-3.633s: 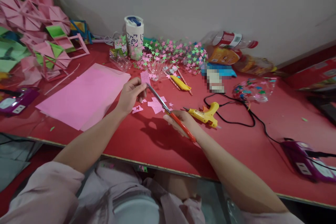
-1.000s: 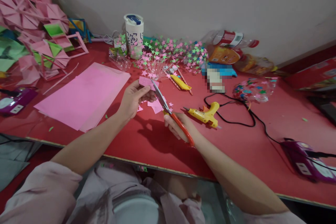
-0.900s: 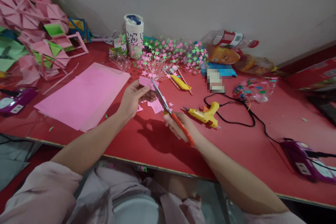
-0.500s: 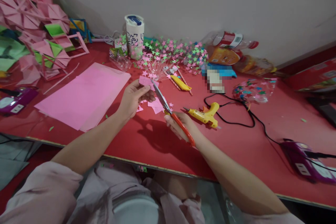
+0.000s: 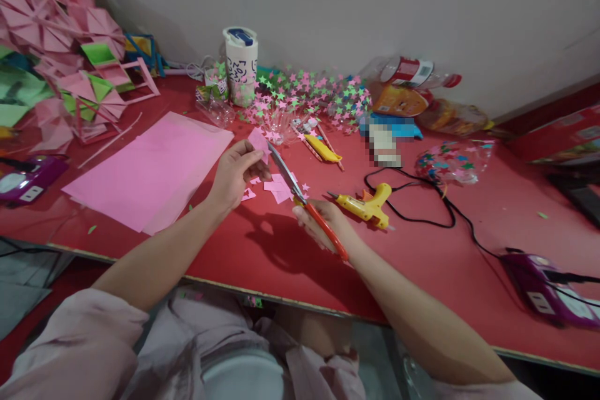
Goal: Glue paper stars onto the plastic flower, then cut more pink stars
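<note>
Between thumb and fingers, my left hand (image 5: 240,172) pinches a small piece of pink paper (image 5: 258,143) above the red table. My right hand (image 5: 323,222) is wrapped round the red handles of a pair of scissors (image 5: 291,182), whose blades point up and left. Their tips meet the right edge of the paper piece; whether they cut into it I cannot tell. Below lie several pink paper scraps (image 5: 278,188) and a few small stars. To the left is a stack of large pink paper sheets (image 5: 154,172).
A yellow glue gun (image 5: 368,205) with a black cord lies right of my right hand. Behind are a white tumbler (image 5: 242,65), bags of pink and green stars (image 5: 304,94), a yellow cutter (image 5: 323,147) and bottles (image 5: 412,72). Folded paper shapes (image 5: 79,44) pile up far left.
The pink paper piece has turned in my left hand, its top corner now pointing up. My left hand has shifted slightly left; the scissors have barely moved.
</note>
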Demonstrator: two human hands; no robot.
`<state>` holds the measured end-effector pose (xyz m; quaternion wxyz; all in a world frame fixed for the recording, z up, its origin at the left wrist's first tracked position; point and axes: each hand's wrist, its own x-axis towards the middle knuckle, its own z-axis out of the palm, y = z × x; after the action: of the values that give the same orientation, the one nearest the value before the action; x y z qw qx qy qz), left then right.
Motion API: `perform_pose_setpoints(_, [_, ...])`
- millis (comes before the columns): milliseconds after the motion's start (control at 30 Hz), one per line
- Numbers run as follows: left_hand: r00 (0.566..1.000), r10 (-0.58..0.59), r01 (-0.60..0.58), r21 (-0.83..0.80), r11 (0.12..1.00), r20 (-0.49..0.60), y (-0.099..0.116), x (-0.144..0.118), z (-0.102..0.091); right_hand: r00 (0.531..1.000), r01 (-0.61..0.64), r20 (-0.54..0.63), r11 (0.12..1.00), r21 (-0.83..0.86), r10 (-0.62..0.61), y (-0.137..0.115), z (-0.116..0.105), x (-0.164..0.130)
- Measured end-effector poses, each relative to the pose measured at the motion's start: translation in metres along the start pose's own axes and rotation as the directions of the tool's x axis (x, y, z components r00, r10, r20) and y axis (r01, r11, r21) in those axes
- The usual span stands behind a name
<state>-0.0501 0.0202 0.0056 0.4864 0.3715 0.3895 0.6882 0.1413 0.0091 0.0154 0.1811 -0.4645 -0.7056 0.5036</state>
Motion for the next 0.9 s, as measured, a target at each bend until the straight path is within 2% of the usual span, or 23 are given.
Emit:
perform_pose_setpoints(200, [0.992, -0.07, 0.069, 0.017, 0.997, 0.101, -0.0038, -0.0012, -0.001, 1.0, 0.012, -0.019, 1.0, -0.023, -0.013, 0.0053, -0.0006, 0.0031])
perform_pose_setpoints(500, [1.0, -0.006, 0.006, -0.025, 1.0, 0.026, -0.0032, 0.0022, -0.0032, 0.999, 0.022, -0.03, 0.998, -0.062, -0.024, 0.0052, -0.0014, 0.0039])
perform_pose_setpoints(700, [1.0, 0.024, -0.024, -0.035, 0.999, -0.012, -0.0031, 0.0032, -0.0035, 1.0, -0.004, -0.013, 1.0, -0.024, 0.003, 0.005, -0.0017, 0.0036])
perform_pose_setpoints(900, [0.997, 0.079, -0.079, 0.086, 0.993, 0.006, -0.0005, 0.0039, -0.0063, 1.0, -0.015, 0.009, 1.0, -0.003, 0.015, 0.0028, -0.003, 0.0019])
